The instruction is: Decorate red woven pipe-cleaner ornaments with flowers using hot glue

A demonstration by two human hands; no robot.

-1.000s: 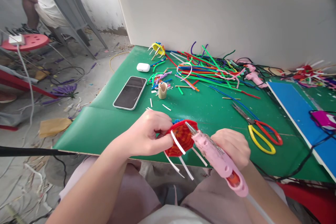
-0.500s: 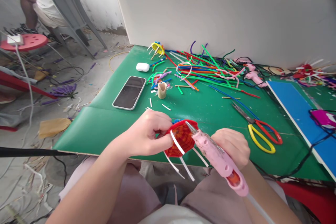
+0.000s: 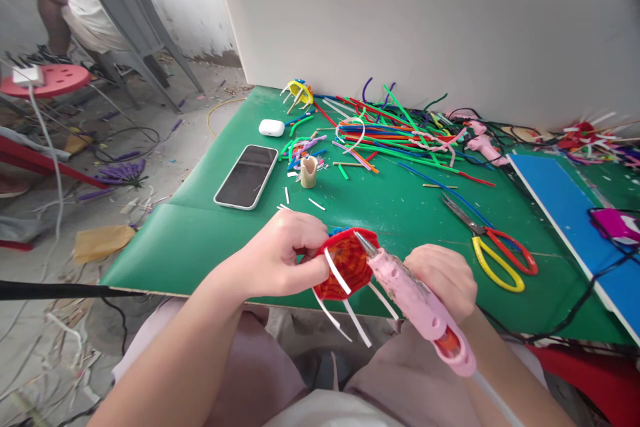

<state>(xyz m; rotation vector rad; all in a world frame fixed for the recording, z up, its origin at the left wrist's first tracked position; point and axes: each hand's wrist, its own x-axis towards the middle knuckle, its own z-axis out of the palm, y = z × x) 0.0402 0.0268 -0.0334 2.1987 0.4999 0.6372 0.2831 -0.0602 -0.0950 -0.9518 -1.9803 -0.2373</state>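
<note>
Right, we have the left hand [image 3: 280, 257] pinched tight on the edge of a red woven disc [image 3: 345, 273], thumb and fingers closed on its left rim. The disc is round, ribbed like wound fuzzy wire, orange toward the centre, and held in the air just over the near edge of the green table mat [image 3: 400, 207]. Flat white strips [image 3: 336, 271] cross its face and stick out below like thin spokes.

We see the right hand [image 3: 443, 277] wrapped closed around a pink glue gun [image 3: 420, 307], a matte plastic body with an orange trigger part near the grip. Its pointed metal nozzle [image 3: 365, 243] sits at the disc's upper right rim; we cannot tell if it touches.

On the mat, well apart from the hands:
- a phone [image 3: 247, 175], glossy dark screen up, on the left
- a white rounded earbud case [image 3: 272, 127] beyond it
- a short beige tube [image 3: 309, 172], upright
- a loose pile of coloured sticks [image 3: 395, 137], thin, straight and curled, in green, red, blue and purple
- scissors [image 3: 495, 253] with yellow and red loop handles, on the right
- a second pink glue gun [image 3: 483, 143] by the wall
- a flat blue board [image 3: 560, 200] at far right

Off the table, at far left, we note a grey plastic chair [image 3: 130, 20], a red stool [image 3: 47, 79] and another person [image 3: 55, 0], partly in view.
</note>
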